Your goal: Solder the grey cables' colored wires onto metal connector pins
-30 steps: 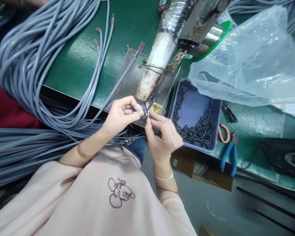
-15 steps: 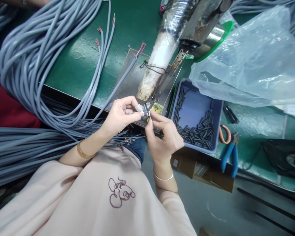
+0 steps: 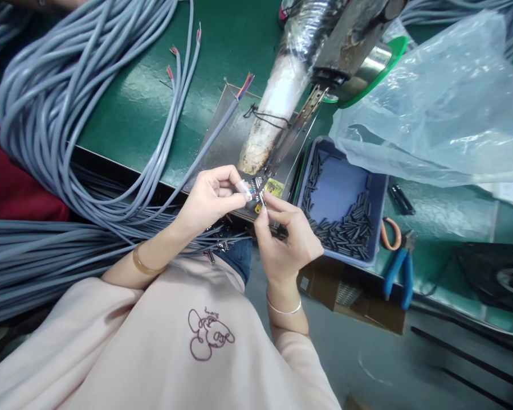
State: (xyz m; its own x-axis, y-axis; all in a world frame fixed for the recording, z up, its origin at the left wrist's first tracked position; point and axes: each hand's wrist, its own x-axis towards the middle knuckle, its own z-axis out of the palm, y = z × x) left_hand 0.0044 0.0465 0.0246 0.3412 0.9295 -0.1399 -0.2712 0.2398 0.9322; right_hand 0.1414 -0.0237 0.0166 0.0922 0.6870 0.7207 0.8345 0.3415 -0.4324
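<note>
My left hand [image 3: 211,199] pinches a short bundle of coloured wires [image 3: 250,190] between thumb and fingertips, most of its length hidden by the fingers. A small black pin connector [image 3: 259,183] sits at the ends of these wires. My right hand [image 3: 287,236] has its thumb and forefinger closed on the lower end of the connector. Just above the connector is the tip of a soldering iron [image 3: 294,128], slanting down from its stand. Whether the tip touches the pins I cannot tell.
A blue tray [image 3: 378,222] of black connectors stands on the right, beside blue-handled cutters [image 3: 399,273]. A solder spool [image 3: 374,71] and a clear plastic bag [image 3: 427,119] lie behind. Coiled grey cables [image 3: 38,97] fill the left. A white, plastic-wrapped tube [image 3: 269,108] leans beside the iron.
My right hand has shifted very slightly to the right and tilted a little at the connector. My left hand keeps its place and its pinch.
</note>
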